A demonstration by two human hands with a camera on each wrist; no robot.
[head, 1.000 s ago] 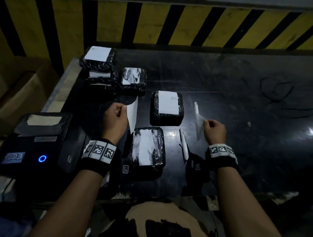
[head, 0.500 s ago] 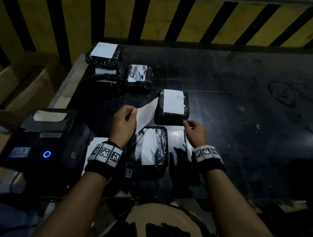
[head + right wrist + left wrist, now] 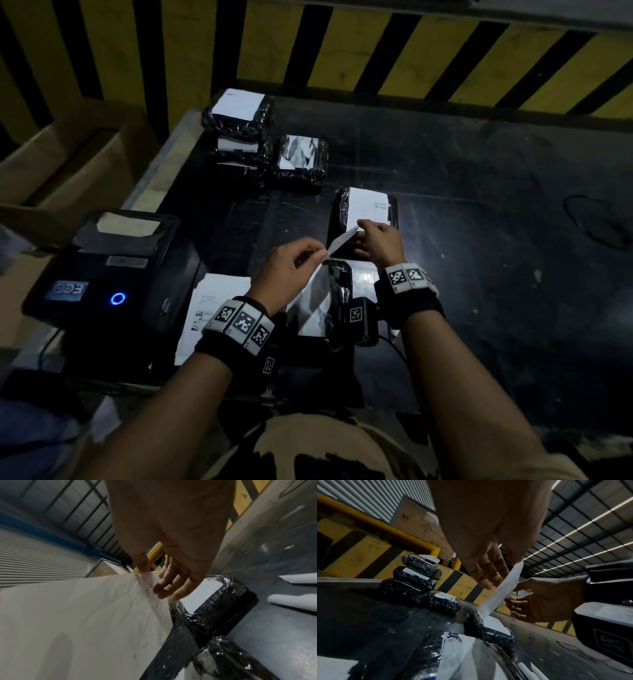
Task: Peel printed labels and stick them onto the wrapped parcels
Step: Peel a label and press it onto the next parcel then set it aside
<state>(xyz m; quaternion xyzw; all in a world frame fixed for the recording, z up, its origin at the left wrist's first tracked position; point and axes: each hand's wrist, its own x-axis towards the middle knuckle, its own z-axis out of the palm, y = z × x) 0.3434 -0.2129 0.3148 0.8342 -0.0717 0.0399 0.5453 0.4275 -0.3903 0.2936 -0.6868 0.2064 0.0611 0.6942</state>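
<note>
A white peeled label (image 3: 342, 240) is stretched between my two hands above the black table. My left hand (image 3: 322, 254) pinches its near left end; my right hand (image 3: 359, 225) pinches the far end. The label (image 3: 500, 589) hangs just above a black wrapped parcel (image 3: 394, 212) that carries a white label. In the right wrist view the label (image 3: 85, 622) fills the lower left, with my right hand's thumb and fingers (image 3: 164, 586) on its edge, above that parcel (image 3: 217, 601). A nearer parcel (image 3: 337, 294) with crinkled white on top lies under my wrists.
A black label printer (image 3: 102, 284) with a blue light sits at the left, a white sheet (image 3: 212, 308) beside it. Stacked parcels (image 3: 239, 116) and one more (image 3: 301, 161) stand at the back left. Two rolled white strips (image 3: 291, 599) lie on the table to the right.
My right hand let go of the strip it held out to the right, came left and took the label's free end. Both hands have carried the label towards the far parcel.
</note>
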